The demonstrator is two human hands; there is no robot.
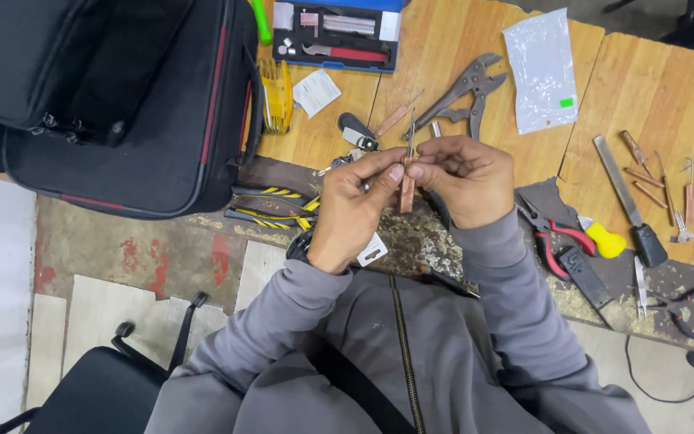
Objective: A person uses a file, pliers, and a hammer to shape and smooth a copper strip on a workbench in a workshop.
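- Small copper-brown metal piece with a thin grey blade rising from it (406,181): held upright above the worn wooden desk (443,72), between both hands.
- Left hand (351,210), right hand (463,178): fingers pinched narrowly on the piece.
- Seemingly mid-work; similar copper pieces (644,181) lie untouched, well apart.
- Grey locking pliers (463,92) just beyond.

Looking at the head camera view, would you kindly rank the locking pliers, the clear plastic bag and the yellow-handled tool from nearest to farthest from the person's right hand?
From the right hand:
1. Locking pliers, on the wooden bench just beyond the fingers.
2. Yellow-handled tool, lower on the bench to the hand's outer side, past the red-handled pliers.
3. Clear plastic bag, near the bench's far edge; only slightly farther than the yellow-handled tool.
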